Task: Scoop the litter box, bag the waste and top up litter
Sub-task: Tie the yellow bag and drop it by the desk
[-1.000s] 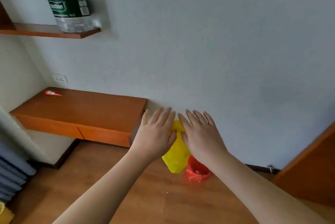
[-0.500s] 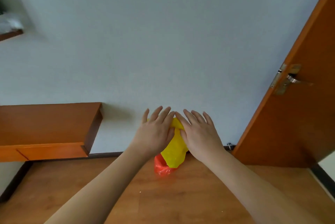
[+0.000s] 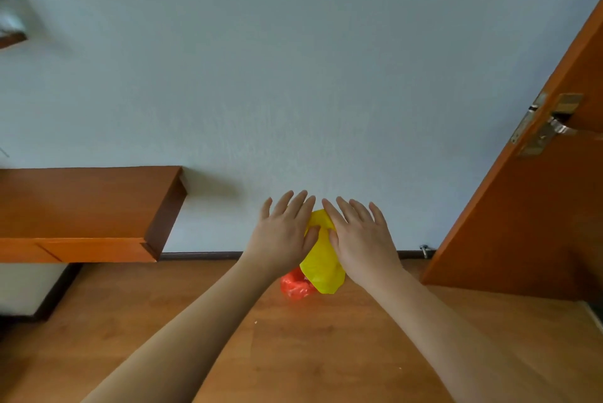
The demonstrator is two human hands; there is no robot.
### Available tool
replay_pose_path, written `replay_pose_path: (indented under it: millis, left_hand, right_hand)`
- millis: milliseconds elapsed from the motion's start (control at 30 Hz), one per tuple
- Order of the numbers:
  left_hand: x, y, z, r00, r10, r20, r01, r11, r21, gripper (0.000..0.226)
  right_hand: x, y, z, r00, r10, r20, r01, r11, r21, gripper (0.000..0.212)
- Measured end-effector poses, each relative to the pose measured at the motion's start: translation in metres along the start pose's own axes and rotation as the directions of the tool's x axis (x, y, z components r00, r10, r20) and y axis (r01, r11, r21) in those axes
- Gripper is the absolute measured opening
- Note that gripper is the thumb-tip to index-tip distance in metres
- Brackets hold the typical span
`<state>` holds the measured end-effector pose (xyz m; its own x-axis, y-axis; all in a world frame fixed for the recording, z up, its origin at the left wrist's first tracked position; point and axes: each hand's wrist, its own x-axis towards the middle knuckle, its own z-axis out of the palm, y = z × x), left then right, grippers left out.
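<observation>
Head view: yellow bag (image 3: 323, 267) hanging lengthwise downward

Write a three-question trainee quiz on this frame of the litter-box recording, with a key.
1. True or false: both hands hold the yellow bag.
2. What lies on the floor partly behind that bag? A) red bag B) blue bucket C) green scoop
3. Fill in: the wooden door stands on the person's ___ side.

Key: 1 true, left hand and right hand pinch it with their thumbs, fingers spread; 2 A, the red bag; 3 right.
</observation>
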<state>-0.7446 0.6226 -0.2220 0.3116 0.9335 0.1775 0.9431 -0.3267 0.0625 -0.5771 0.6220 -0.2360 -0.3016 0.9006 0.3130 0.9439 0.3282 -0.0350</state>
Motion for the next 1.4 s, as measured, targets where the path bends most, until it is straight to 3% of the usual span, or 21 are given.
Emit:
replay_pose_path:
  millis: [367, 867, 1133, 1400]
  left_hand:
    - [0.060, -0.073, 0.080, 0.989, -0.049, 0.137, 0.063, 0.993, -0.102, 0.060]
    - [0.163, -0.148, 0.210, 0.955, -0.158, 0.252, 0.164, 0.986, -0.004, 0.054]
    - [0.195, -0.165, 0.340, 0.951, -0.259, 0.169, 0.264, 0.965, -0.003, 0.055]
    - [0.206, -0.192, 0.508, 0.962, -0.236, 0.138, 0.240, 0.971, -0.014, 0.053]
  right_hand:
    - [0.073, -0.009, 0.093, 0.989, 0.017, 0.150, -0.018, 1.000, 0.002, 0.060]
    - [0.183, 0.021, 0.236, 0.955, -0.016, 0.298, -0.002, 0.998, 0.061, 0.058]
    - [0.208, 0.044, 0.367, 0.948, -0.061, 0.312, 0.042, 0.997, 0.064, 0.054]
    - [0.197, 0.067, 0.533, 0.948, -0.045, 0.315, 0.036, 0.999, 0.034, 0.054]
